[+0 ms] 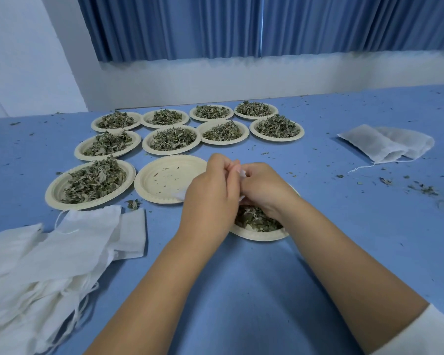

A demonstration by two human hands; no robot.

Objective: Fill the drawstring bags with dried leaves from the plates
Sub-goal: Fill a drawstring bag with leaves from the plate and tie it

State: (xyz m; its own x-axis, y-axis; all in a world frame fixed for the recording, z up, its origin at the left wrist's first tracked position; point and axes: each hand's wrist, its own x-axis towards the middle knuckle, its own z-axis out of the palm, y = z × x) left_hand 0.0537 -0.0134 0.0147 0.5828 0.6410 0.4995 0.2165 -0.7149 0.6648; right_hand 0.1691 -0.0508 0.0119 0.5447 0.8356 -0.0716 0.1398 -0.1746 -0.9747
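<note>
Head view: I see both hands meeting over the near middle of the blue table [241, 290]. My left hand [210, 193] has its fingers curled round a white bag [180, 194], most of which is hidden behind that hand; a blurred corner sticks out to its left, and a small white scrap shows at the fingertips, where the two hands touch. My right hand [264, 188] is curled too, its fingertips pinching that scrap against the left hand's fingers. The bag sits between the two palms, above the far edge of a plate [256, 235] with leaves [254, 219] on it, just under my right wrist. To the left of my hands is a second plate [149, 185] with only crumbs on it. Beyond it are more heaped plates [145, 143] in rows. Flat bags [49, 252] lie piled at the near left, and two filled bags [385, 144] lie well apart at the far right.
</note>
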